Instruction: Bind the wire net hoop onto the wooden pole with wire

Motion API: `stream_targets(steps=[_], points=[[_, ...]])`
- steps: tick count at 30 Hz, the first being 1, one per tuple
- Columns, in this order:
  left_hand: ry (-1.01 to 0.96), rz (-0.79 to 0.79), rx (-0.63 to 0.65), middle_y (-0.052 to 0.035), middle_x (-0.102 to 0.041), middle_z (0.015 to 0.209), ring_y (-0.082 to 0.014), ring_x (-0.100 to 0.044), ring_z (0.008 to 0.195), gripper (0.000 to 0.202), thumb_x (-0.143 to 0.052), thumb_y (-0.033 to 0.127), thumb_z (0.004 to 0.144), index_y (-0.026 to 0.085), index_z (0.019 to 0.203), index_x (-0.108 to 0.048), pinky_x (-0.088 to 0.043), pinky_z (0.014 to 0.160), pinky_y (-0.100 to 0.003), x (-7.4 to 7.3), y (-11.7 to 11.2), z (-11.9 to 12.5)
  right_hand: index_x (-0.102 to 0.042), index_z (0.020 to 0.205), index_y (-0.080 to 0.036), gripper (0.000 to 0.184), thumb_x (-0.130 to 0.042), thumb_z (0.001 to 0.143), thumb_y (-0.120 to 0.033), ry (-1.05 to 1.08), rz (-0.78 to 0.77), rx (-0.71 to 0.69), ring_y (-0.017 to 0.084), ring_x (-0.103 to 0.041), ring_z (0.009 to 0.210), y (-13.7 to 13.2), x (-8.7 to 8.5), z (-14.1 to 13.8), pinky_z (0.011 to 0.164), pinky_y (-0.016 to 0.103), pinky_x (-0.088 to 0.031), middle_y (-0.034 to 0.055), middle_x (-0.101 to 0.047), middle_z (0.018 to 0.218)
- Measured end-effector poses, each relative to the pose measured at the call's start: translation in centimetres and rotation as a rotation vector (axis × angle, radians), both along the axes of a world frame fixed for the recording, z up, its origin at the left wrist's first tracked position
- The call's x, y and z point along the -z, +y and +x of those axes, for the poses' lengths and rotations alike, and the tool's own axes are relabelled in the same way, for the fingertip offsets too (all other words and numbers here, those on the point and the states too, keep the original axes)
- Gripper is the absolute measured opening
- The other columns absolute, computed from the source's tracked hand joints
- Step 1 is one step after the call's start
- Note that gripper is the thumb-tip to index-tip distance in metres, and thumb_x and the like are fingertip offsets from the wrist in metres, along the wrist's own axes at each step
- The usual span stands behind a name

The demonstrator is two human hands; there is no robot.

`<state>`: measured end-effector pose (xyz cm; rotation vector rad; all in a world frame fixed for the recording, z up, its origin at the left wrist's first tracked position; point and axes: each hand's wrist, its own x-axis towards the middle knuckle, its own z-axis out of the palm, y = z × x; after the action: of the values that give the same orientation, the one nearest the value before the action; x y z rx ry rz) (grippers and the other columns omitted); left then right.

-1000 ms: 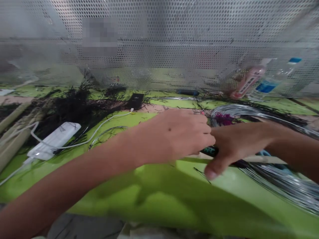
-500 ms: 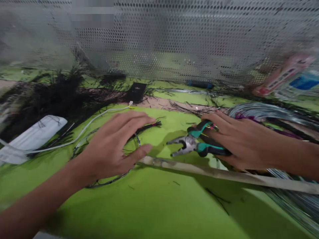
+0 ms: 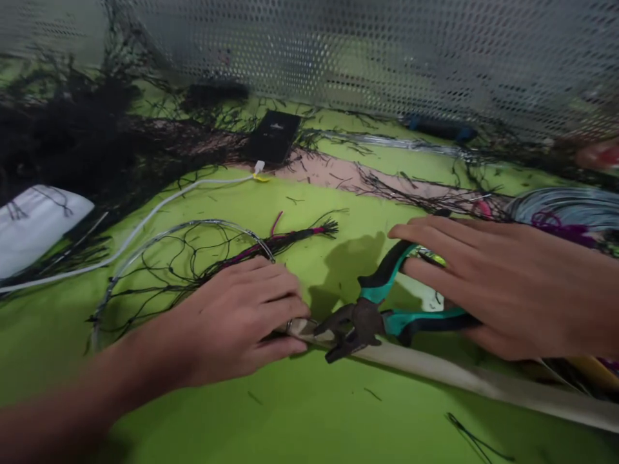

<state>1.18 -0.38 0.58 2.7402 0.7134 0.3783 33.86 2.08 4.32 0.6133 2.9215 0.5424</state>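
My right hand (image 3: 503, 290) grips the pliers (image 3: 387, 316), jaws spread; my left hand (image 3: 242, 319) pinches the pale strip (image 3: 435, 370).

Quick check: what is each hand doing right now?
Left hand: closed, pinching the end of the beige strip.
Right hand: holding the teal-handled pliers, handles spread.

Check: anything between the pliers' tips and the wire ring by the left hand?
Nothing visible. The pliers, in the right hand, have open tips right by the left hand, which pinches the ring at a beige strip.
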Motion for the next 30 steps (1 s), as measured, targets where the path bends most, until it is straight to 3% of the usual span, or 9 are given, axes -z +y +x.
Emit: stream_targets(steps=[6, 13, 16, 20, 23, 26, 30], points=[[-0.031, -0.003, -0.022, -0.0030, -0.069, 0.101, -0.0211, -0.061, 0.095, 0.014, -0.061, 0.034, 0.097, 0.021, 0.102, -0.065, -0.042, 0.086, -0.035, 0.3, -0.3, -0.1, -0.059, 0.094, -0.020, 0.044, -0.062, 0.051, -0.030, 0.009, -0.104, -0.016, 0.043, -0.065, 0.101, 0.4, -0.2, 0.0, 0.060, 0.050, -0.057, 0.0248, -0.061, 0.126], [-0.040, -0.030, -0.018, -0.0017, -0.071, 0.099, -0.0201, -0.063, 0.095, 0.010, -0.061, 0.027, 0.097, 0.021, 0.103, -0.067, -0.044, 0.090, -0.035, 0.3, -0.5, 0.0, -0.058, 0.098, -0.022, 0.043, -0.052, 0.056, -0.017, 0.079, -0.208, -0.071, 0.038, -0.062, 0.107, 1.1, -0.4, 0.8, 0.062, 0.047, -0.056, 0.0203, -0.057, 0.131], [-0.045, -0.023, -0.013, -0.0014, -0.071, 0.100, -0.0206, -0.064, 0.099, 0.011, -0.061, 0.028, 0.097, 0.021, 0.103, -0.067, -0.044, 0.094, -0.036, 0.3, -0.6, 0.0, -0.059, 0.098, -0.021, 0.045, -0.052, 0.054, -0.015, 0.073, -0.198, -0.091, 0.038, -0.061, 0.109, 1.1, -0.5, 0.1, 0.068, 0.047, -0.057, 0.0213, -0.058, 0.129], [-0.040, 0.017, -0.020, -0.0019, -0.072, 0.100, -0.0208, -0.063, 0.096, 0.013, -0.060, 0.030, 0.098, 0.021, 0.102, -0.068, -0.045, 0.091, -0.036, 0.4, -0.6, 0.2, -0.059, 0.095, -0.018, 0.047, -0.052, 0.049, -0.015, 0.018, -0.166, -0.131, 0.037, -0.064, 0.100, 1.0, -0.5, -1.0, 0.063, 0.045, -0.057, 0.0243, -0.061, 0.122], [-0.047, 0.040, -0.033, -0.0023, -0.071, 0.097, -0.0212, -0.064, 0.093, 0.013, -0.061, 0.031, 0.097, 0.020, 0.101, -0.069, -0.047, 0.086, -0.036, 0.4, -0.7, 0.3, -0.058, 0.114, -0.017, 0.062, -0.050, 0.052, -0.014, 0.017, -0.126, -0.169, 0.037, -0.065, 0.098, 1.2, -0.4, -1.1, 0.056, 0.042, -0.055, 0.0235, -0.064, 0.118], [-0.048, 0.026, -0.029, -0.0021, -0.071, 0.098, -0.0216, -0.064, 0.095, 0.013, -0.063, 0.030, 0.096, 0.020, 0.101, -0.068, -0.048, 0.087, -0.036, 0.4, -0.8, 0.3, -0.046, 0.141, -0.016, 0.077, -0.046, 0.064, -0.014, 0.027, -0.131, -0.160, 0.035, -0.066, 0.099, 1.5, -0.3, -0.8, 0.054, 0.041, -0.053, 0.0193, -0.068, 0.119], [-0.045, 0.015, -0.041, -0.0013, -0.072, 0.101, -0.0218, -0.064, 0.101, 0.012, -0.063, 0.030, 0.097, 0.020, 0.101, -0.068, -0.046, 0.093, -0.037, 0.3, -1.0, 0.2, -0.045, 0.143, -0.021, 0.071, -0.045, 0.073, -0.015, 0.055, -0.197, -0.072, 0.033, -0.066, 0.100, 1.4, 0.2, -0.6, 0.056, 0.041, -0.051, 0.0145, -0.069, 0.122]])
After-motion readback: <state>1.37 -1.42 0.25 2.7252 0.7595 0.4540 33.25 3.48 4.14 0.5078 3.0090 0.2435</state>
